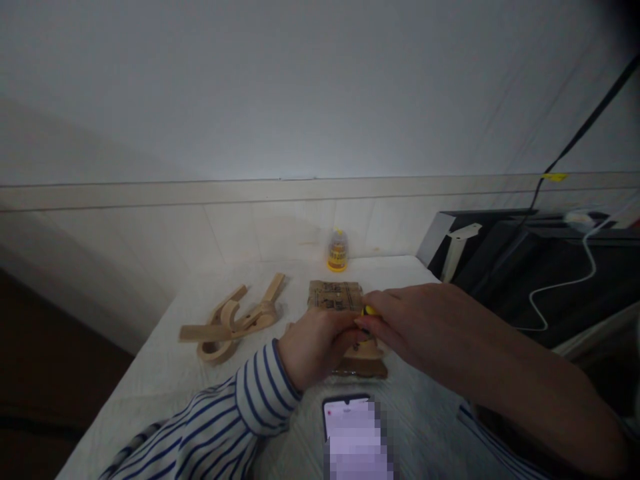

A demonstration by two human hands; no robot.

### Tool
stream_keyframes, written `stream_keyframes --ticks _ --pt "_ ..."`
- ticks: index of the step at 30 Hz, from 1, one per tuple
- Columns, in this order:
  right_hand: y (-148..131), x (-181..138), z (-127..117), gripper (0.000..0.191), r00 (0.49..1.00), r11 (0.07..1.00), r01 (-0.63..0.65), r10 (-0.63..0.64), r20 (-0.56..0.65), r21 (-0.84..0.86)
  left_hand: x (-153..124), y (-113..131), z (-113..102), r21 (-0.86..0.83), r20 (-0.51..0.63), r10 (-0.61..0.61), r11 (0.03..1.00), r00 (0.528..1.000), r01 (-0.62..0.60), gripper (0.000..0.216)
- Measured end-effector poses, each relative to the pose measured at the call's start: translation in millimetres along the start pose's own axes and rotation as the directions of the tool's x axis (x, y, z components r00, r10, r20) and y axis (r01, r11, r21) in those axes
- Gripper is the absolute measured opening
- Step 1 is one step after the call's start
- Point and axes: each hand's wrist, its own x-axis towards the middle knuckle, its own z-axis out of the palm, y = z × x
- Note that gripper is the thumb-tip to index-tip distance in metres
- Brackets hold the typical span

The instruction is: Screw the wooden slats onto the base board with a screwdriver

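On the tabletop (165,380), the left hand (315,343) grips a wooden piece (369,363) while the right hand (420,320) pinches a yellow-capped tool (369,311) above it; a phone (350,427) lies at the near edge.

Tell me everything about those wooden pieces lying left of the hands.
The wooden pieces look like pale, unpainted wood: a few flat straight bars and curved, hook-shaped arms, overlapping in one loose cluster; whether they are joined is unclear. They lie flat on the white cloth, left of the left hand and apart from it. Nothing else touches them.
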Motion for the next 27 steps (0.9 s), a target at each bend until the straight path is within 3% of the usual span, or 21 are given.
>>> stream_keyframes --ticks 27 --pt "2.4 4.5 2.5 0.021 0.999 0.997 -0.027 0.028 -0.023 0.079 -0.9 -3.3 4.9 0.029 -0.063 -0.043 0.999 0.997 0.045 0.017"
